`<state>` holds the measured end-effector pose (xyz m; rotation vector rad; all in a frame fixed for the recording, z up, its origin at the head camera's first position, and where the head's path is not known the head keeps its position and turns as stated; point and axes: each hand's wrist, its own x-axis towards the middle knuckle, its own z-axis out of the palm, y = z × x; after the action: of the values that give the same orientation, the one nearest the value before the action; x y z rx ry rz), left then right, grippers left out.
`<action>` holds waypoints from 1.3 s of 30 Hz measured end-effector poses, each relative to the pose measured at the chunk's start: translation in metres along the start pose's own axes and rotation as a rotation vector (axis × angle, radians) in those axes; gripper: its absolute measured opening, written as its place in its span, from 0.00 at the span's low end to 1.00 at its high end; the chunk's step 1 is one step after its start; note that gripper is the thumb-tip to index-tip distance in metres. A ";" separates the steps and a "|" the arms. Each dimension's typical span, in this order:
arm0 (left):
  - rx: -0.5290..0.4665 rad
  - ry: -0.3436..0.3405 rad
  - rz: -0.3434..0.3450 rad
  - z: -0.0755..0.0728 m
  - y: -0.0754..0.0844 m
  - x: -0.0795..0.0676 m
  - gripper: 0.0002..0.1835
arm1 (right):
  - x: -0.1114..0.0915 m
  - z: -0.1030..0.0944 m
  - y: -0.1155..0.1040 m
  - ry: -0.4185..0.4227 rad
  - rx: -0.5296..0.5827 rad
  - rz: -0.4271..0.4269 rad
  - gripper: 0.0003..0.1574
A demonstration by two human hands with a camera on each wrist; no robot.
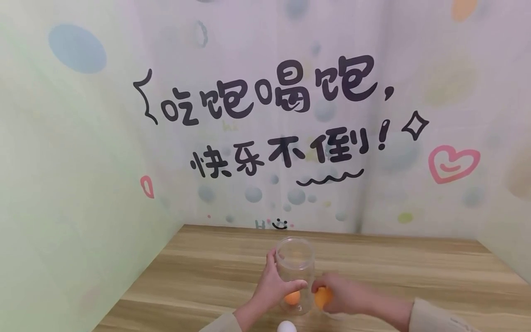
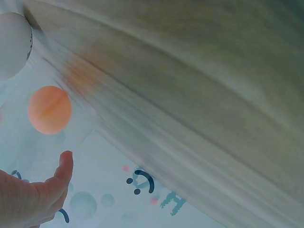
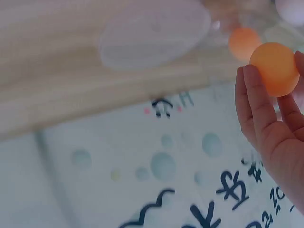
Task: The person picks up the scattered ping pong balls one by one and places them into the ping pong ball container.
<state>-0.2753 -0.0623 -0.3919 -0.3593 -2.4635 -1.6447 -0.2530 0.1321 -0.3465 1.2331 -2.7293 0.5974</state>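
My left hand grips a clear plastic jar that stands upright with its round mouth uncovered. An orange table tennis ball shows low inside the jar. Just right of the jar, my right hand holds another orange table tennis ball. The right wrist view shows this ball between the fingers and thumb of that hand. In the left wrist view the left hand enters at lower left, below the orange ball in the jar.
A white ball lies on the wooden table in front of the jar, cut by the lower frame edge. A flat translucent disc, like a lid, rests on the table to the right. Printed curtains enclose the back and sides.
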 end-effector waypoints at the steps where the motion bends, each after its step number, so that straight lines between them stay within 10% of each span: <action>1: -0.005 -0.002 -0.002 0.000 0.000 0.000 0.56 | 0.002 -0.010 -0.002 -0.023 0.034 0.030 0.16; 13: -0.029 -0.009 0.002 -0.001 0.000 0.000 0.55 | 0.045 -0.090 -0.026 -0.062 -0.082 0.163 0.14; 39: -0.073 -0.036 0.028 -0.001 0.001 0.001 0.51 | 0.068 -0.068 -0.030 -0.124 -0.091 0.206 0.13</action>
<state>-0.2757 -0.0631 -0.3907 -0.4341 -2.4168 -1.7351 -0.2819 0.0927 -0.2583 1.0096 -2.9736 0.4214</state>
